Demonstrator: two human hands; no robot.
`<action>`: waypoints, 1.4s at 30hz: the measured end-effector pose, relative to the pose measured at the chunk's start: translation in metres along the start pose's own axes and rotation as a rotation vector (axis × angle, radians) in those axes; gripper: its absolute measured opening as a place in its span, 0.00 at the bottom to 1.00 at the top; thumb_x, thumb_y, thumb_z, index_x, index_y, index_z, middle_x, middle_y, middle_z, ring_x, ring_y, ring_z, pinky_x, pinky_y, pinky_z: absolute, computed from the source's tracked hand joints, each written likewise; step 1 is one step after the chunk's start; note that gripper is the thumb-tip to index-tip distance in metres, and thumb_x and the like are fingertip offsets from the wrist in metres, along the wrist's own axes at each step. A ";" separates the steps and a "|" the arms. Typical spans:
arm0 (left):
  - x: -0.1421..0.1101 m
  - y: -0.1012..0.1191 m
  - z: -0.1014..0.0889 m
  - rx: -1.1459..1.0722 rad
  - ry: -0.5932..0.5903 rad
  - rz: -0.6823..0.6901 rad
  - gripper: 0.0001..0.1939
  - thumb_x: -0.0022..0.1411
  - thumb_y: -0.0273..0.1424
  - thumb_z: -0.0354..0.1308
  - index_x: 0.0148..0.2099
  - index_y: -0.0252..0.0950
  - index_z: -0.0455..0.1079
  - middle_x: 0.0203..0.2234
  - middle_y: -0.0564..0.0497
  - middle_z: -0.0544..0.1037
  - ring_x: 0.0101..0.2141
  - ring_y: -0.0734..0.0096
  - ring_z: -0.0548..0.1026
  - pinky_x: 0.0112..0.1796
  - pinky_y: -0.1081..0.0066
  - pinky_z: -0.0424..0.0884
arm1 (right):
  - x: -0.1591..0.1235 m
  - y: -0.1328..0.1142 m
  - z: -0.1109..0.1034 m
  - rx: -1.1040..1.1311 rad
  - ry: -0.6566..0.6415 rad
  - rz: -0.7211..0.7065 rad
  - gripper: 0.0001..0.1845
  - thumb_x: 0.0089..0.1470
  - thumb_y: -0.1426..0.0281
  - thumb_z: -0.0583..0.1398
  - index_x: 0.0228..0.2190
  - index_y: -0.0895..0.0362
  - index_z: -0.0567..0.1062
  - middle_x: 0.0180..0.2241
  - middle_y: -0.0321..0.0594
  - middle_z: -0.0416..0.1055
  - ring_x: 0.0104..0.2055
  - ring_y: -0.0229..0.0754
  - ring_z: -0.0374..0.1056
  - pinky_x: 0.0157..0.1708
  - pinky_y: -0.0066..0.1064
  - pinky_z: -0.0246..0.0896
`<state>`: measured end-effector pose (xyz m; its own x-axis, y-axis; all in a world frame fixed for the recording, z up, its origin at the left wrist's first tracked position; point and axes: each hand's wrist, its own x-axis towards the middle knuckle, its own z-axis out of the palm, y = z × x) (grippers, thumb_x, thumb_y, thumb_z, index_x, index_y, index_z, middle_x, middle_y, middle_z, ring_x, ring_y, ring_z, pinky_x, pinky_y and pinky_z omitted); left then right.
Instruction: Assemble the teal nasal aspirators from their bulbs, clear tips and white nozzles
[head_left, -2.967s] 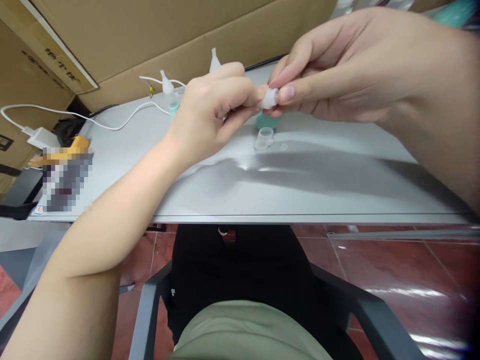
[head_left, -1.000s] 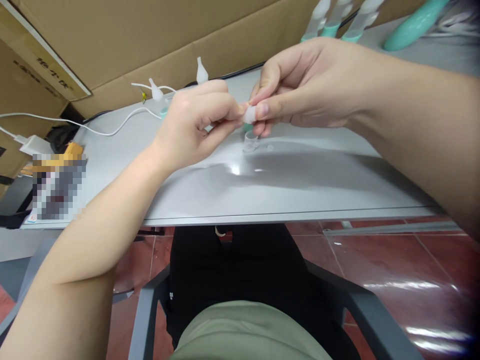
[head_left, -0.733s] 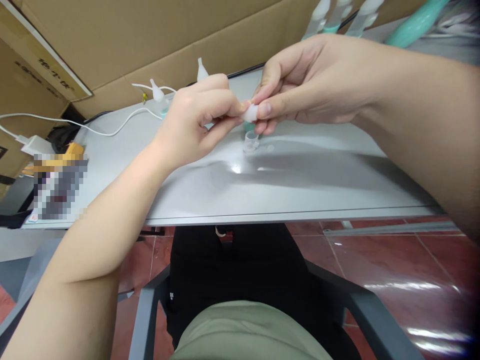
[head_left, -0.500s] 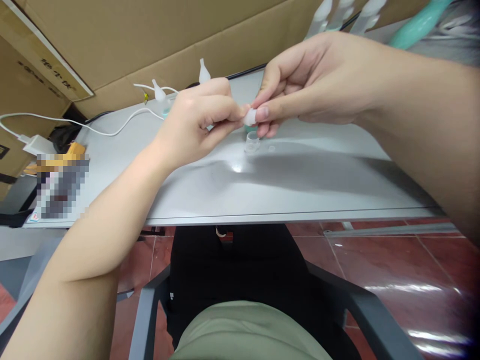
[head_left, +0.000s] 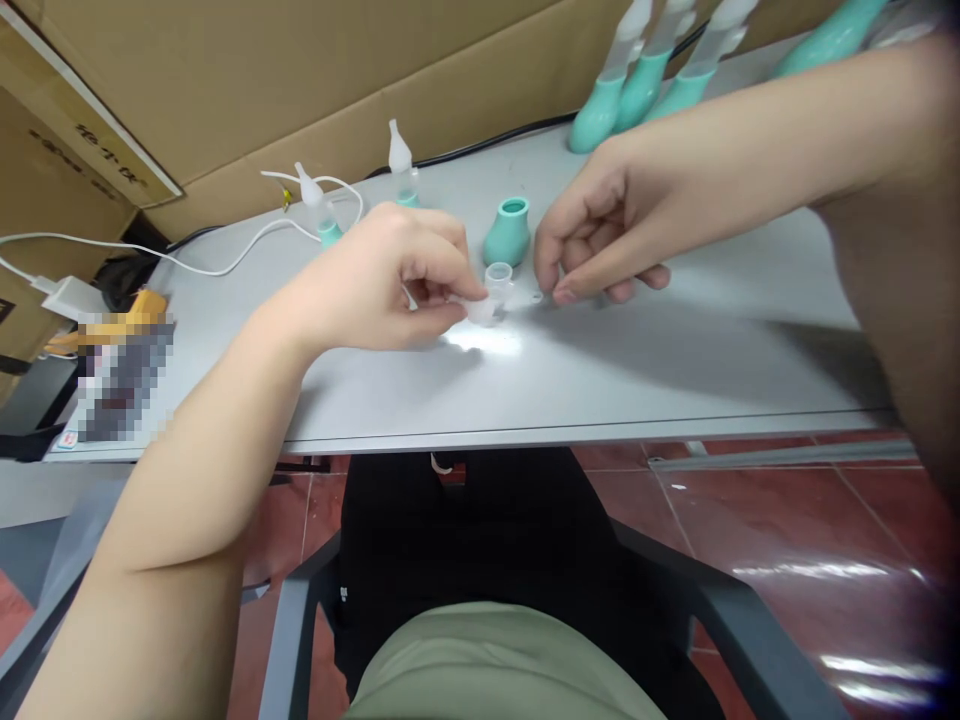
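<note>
My left hand (head_left: 409, 280) pinches a translucent white nozzle tip (head_left: 478, 308) between thumb and forefinger, low over the table. Close to it, a clear plastic cup-shaped part (head_left: 499, 278) stands upright on the tabletop. Behind the cup sits a mint-green squeeze bulb (head_left: 507, 236) with its round mouth facing up. My right hand (head_left: 600, 235) is lowered to the table right of the cup, fingers curled and thumb slightly apart from the forefinger. A small clear disc (head_left: 537, 297) lies at its fingertips; whether they touch it I cannot tell.
Assembled nasal aspirators (head_left: 403, 165) with white tips stand behind my left hand, and several more (head_left: 622, 75) at the back right. A white cable (head_left: 225, 268) crosses the left side near a yellow object (head_left: 146, 312). Cardboard (head_left: 315, 70) walls the back of the table (head_left: 420, 400).
My hands, earlier together on the white tip, have separated. The left lowered the tip beside the clear cup; the right released it and came down to the small disc. The green bulb is now uncovered.
</note>
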<state>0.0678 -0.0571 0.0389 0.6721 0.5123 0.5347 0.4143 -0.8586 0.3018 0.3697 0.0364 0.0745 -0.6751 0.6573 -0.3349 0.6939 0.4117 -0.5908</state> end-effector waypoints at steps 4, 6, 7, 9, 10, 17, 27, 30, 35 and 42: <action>0.003 -0.012 -0.007 -0.019 -0.133 -0.029 0.09 0.81 0.38 0.75 0.58 0.48 0.93 0.37 0.46 0.91 0.48 0.50 0.91 0.54 0.49 0.91 | 0.010 0.000 0.011 -0.087 0.057 0.012 0.09 0.72 0.68 0.82 0.52 0.54 0.96 0.27 0.28 0.81 0.22 0.32 0.73 0.27 0.29 0.64; 0.003 -0.019 -0.015 -0.032 -0.251 0.005 0.07 0.77 0.32 0.73 0.52 0.47 0.93 0.37 0.47 0.91 0.40 0.56 0.88 0.48 0.54 0.90 | 0.012 -0.004 0.015 -0.151 0.093 0.060 0.08 0.72 0.69 0.81 0.51 0.53 0.96 0.26 0.27 0.80 0.22 0.33 0.72 0.27 0.31 0.62; 0.002 -0.022 -0.018 -0.038 -0.290 0.031 0.09 0.74 0.29 0.71 0.50 0.46 0.93 0.38 0.47 0.91 0.37 0.60 0.87 0.46 0.56 0.89 | 0.013 -0.006 0.017 -0.176 0.101 0.074 0.08 0.72 0.70 0.81 0.51 0.53 0.96 0.25 0.27 0.79 0.21 0.33 0.71 0.28 0.31 0.60; 0.001 -0.026 -0.023 -0.052 -0.296 0.077 0.15 0.71 0.26 0.67 0.51 0.44 0.93 0.39 0.48 0.91 0.33 0.64 0.85 0.42 0.59 0.86 | 0.013 -0.009 0.018 -0.204 0.097 0.069 0.07 0.72 0.71 0.80 0.50 0.53 0.96 0.25 0.26 0.78 0.21 0.32 0.69 0.28 0.32 0.58; 0.001 -0.027 -0.023 -0.058 -0.274 0.087 0.16 0.71 0.26 0.66 0.53 0.44 0.93 0.39 0.49 0.91 0.33 0.65 0.85 0.42 0.60 0.85 | 0.013 -0.010 0.019 -0.211 0.093 0.055 0.07 0.71 0.72 0.79 0.50 0.53 0.95 0.24 0.25 0.78 0.21 0.32 0.68 0.28 0.31 0.57; 0.005 -0.040 -0.011 -0.022 -0.014 0.148 0.15 0.75 0.33 0.63 0.53 0.46 0.93 0.37 0.47 0.88 0.33 0.62 0.82 0.40 0.55 0.86 | 0.010 -0.006 0.015 -0.217 0.117 -0.098 0.05 0.70 0.74 0.78 0.39 0.54 0.91 0.25 0.25 0.78 0.22 0.28 0.67 0.26 0.27 0.56; 0.006 -0.054 0.003 -0.041 -0.084 0.109 0.09 0.78 0.35 0.70 0.53 0.44 0.92 0.46 0.41 0.89 0.39 0.59 0.82 0.43 0.53 0.90 | 0.006 -0.018 0.014 -0.055 0.146 -0.144 0.06 0.72 0.77 0.78 0.45 0.54 0.94 0.37 0.31 0.90 0.32 0.32 0.80 0.34 0.27 0.69; 0.009 -0.062 0.006 -0.037 -0.060 0.077 0.05 0.75 0.39 0.75 0.46 0.46 0.91 0.43 0.43 0.90 0.36 0.61 0.80 0.39 0.54 0.86 | 0.008 -0.019 0.016 -0.028 0.183 -0.194 0.07 0.70 0.78 0.77 0.43 0.53 0.94 0.36 0.30 0.89 0.30 0.33 0.80 0.32 0.27 0.70; 0.007 -0.061 -0.001 -0.051 -0.018 -0.067 0.03 0.76 0.37 0.75 0.47 0.45 0.89 0.46 0.46 0.93 0.38 0.60 0.85 0.40 0.58 0.87 | 0.003 -0.029 0.024 0.077 0.318 -0.194 0.10 0.67 0.81 0.80 0.43 0.54 0.94 0.37 0.34 0.90 0.33 0.36 0.82 0.37 0.31 0.75; 0.009 -0.064 -0.001 -0.076 0.089 -0.107 0.09 0.80 0.40 0.72 0.46 0.42 0.85 0.39 0.48 0.89 0.37 0.62 0.87 0.39 0.63 0.84 | -0.006 -0.049 0.033 0.212 0.490 -0.244 0.10 0.71 0.80 0.79 0.40 0.53 0.93 0.36 0.36 0.89 0.36 0.40 0.83 0.43 0.35 0.79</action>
<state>0.0465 0.0025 0.0250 0.5686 0.5999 0.5629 0.4304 -0.8001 0.4179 0.3317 -0.0090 0.0812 -0.5792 0.7955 0.1780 0.4336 0.4855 -0.7591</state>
